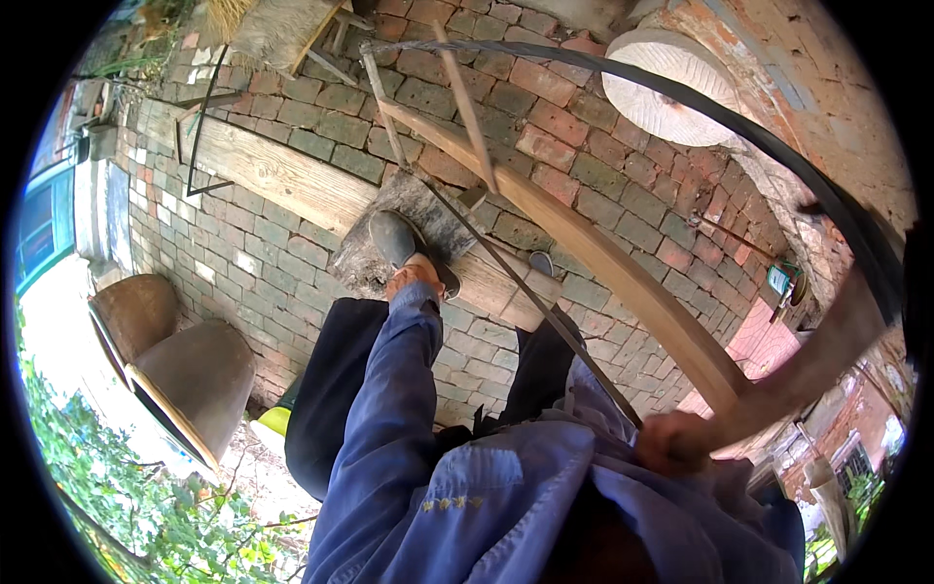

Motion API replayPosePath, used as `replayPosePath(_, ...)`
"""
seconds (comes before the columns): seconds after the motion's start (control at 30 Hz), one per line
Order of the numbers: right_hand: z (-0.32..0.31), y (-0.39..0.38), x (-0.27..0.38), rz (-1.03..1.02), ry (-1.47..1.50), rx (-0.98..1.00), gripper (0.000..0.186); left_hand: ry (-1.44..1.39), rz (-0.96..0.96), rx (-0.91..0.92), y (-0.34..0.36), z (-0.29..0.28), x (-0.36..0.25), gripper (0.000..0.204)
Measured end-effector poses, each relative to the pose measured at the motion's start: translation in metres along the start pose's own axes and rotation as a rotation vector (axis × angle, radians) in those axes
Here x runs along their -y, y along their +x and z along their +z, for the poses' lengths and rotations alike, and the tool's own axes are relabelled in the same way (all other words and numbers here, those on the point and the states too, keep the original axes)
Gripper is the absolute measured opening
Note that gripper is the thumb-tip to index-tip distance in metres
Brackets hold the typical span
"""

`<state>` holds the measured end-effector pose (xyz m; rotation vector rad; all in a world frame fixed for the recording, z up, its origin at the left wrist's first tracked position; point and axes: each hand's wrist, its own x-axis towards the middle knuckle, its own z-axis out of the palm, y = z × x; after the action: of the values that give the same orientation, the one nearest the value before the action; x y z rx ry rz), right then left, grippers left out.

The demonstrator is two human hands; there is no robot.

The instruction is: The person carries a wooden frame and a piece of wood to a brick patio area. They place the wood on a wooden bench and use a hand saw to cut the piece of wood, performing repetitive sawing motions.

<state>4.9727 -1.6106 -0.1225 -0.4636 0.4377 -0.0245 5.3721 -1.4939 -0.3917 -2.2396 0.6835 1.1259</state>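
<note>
In the head view, gripping the frame saw firmly with the right hand, slanting over the light plank; left hand low beside a dark shoe, seemingly, impossible to tell whether open or closed.

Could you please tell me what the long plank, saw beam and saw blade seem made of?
Long plank: wood, apparently unfinished, showing grain. Saw beam: likely wood, smooth and brown; coating unclear. Saw blade: probably dull metal, a thin dark strip.

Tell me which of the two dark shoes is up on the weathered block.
The left shoe: it is set on the weathered block, while the other shoe shows only partly, beyond the pale plank.
</note>
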Motion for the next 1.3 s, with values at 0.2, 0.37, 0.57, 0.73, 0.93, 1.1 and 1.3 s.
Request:
replayPosePath(0.2, -0.099, 0.263, -0.052, -0.308, -0.81, -0.595, 0.02, -0.01, 0.047, -0.125, 0.011, 0.014, -0.003, 0.096)
replayPosePath(0.37, -0.057, 0.244, -0.036, -0.4, -0.91, -0.571, 0.023, 0.002, -0.057, -0.021, 0.014, 0.009, -0.001, 0.097)
replayPosePath(0.57, -0.024, -0.005, -0.022, -0.09, -0.043, 0.02, 0.031, 0.072, -0.029, -0.042, -0.012, -0.016, -0.01, 0.078)
replayPosePath(0.73, -0.004, 0.067, -0.001, -0.198, -1.173, -0.407, 0.025, -0.014, -0.063, 0.034, 0.013, 0.013, 0.013, 0.087)
replayPosePath(0.93, -0.1, 0.277, -0.051, -0.295, -0.769, -0.602, 0.019, -0.026, -0.023, 0.078, -0.002, -0.018, -0.021, 0.099)
replayPosePath(1.1, -0.042, 0.152, -0.028, -0.275, -0.99, -0.455, 0.02, 0.004, -0.018, -0.126, 0.004, 0.007, 0.003, 0.083)
replayPosePath(1.3, -0.037, -0.021, -0.031, -0.192, -0.184, 0.145, 0.034, 0.011, -0.042, 0.087, -0.002, -0.019, -0.016, 0.087)
